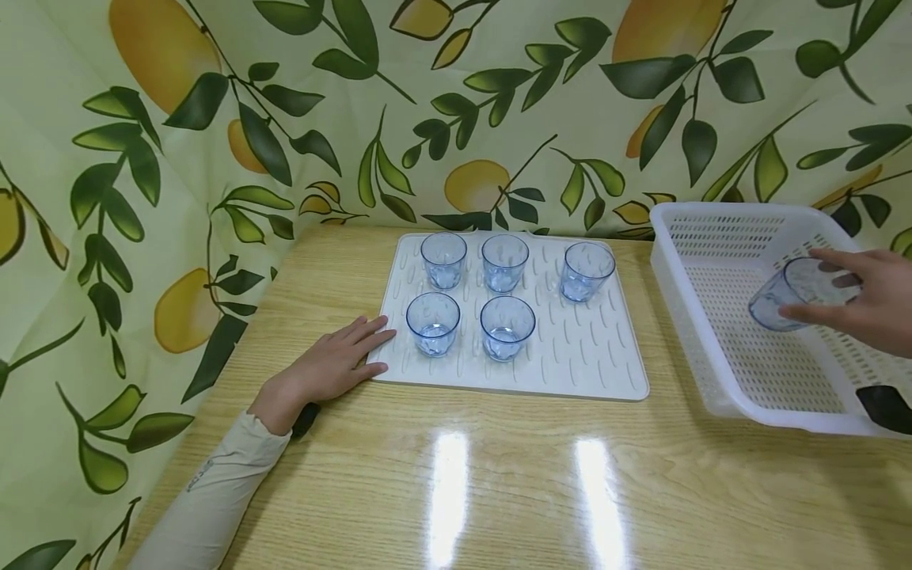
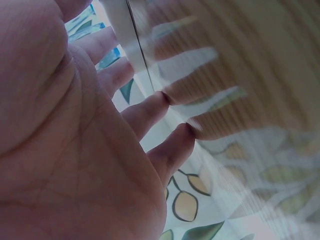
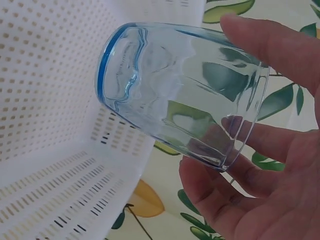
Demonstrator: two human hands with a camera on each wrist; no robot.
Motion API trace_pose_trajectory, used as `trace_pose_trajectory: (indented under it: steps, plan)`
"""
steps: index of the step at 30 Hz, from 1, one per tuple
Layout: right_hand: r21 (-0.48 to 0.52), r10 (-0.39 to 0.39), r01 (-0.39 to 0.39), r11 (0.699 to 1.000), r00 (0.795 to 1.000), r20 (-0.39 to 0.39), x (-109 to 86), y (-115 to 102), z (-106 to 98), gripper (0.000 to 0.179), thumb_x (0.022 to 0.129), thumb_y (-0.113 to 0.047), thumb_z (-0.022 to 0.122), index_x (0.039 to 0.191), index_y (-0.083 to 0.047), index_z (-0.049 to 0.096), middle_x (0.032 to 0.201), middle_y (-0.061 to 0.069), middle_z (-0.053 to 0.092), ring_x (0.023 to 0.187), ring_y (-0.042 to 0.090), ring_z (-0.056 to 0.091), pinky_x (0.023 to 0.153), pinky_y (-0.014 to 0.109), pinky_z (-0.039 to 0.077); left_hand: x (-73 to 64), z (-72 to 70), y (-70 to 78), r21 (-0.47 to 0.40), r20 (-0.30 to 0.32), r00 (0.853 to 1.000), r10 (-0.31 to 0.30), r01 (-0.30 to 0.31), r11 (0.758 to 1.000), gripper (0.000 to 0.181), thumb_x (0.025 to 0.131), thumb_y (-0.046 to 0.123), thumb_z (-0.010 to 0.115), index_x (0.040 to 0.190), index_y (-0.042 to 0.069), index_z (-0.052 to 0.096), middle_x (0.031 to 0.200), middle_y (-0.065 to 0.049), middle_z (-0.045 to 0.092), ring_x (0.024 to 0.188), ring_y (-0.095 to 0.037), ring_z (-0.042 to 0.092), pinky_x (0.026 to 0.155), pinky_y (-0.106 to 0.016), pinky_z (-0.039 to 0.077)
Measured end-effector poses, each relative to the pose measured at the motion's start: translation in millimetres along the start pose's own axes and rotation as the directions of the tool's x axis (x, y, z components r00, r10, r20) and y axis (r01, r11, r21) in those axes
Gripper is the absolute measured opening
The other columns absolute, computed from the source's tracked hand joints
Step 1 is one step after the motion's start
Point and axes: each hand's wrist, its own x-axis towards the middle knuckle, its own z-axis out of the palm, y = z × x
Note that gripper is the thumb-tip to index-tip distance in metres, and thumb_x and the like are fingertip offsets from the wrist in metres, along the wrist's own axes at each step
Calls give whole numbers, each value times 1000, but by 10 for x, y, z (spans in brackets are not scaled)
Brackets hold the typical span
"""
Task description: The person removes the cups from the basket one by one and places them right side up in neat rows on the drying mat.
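Note:
My right hand [image 1: 865, 297] grips a clear blue drinking glass [image 1: 773, 301] near its rim, thumb on one side and fingers on the other. The glass is tilted over the white plastic basket [image 1: 701, 336], its thick base pointing away from the palm in the right wrist view. My left hand [image 1: 331, 360] lies with fingers spread at the left edge of a white ridged drying mat [image 1: 570, 360]. On this mat, three matching glasses stand in the back row, one of them a back-right glass [image 1: 587, 273]. Two more stand in front, including a front-left glass [image 1: 432, 324].
The wooden table [image 1: 342, 483] carries the mat and, at its right, the slotted basket. A fruit-and-leaf patterned cloth [image 1: 214, 158] hangs behind and at the left. One black piece [image 1: 883, 408] shows at the basket's front rim.

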Motion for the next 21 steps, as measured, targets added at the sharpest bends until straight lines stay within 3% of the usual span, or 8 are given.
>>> trace_pose_trajectory:
  steps: [10,17,21]
  plan:
    - [13,6,-6,1000,1000,20,-78,-42,56,94,89,-36,73,152,8,19,127,47,24,110,62,31,92,76,36,1,3,-6,6,-5,1000,6,-6,1000,60,103,42,51,156,19,34,165,-9,26,153,-41,20,114,-69,27]
    - [-7,8,-8,1000,1000,-17,-145,11,86,100,89,-51,70,152,8,20,122,44,32,111,61,33,92,75,38,-2,-1,-1,3,-6,1000,4,-4,1000,60,103,42,51,156,19,35,165,-9,26,152,-41,20,114,-68,27]
    - [23,12,-11,1000,1000,-28,-187,31,110,98,91,-50,67,152,9,18,128,42,32,112,60,34,90,74,40,-4,2,2,3,-6,1000,5,-5,1000,60,103,42,50,156,19,35,165,-9,26,152,-42,20,114,-68,27]
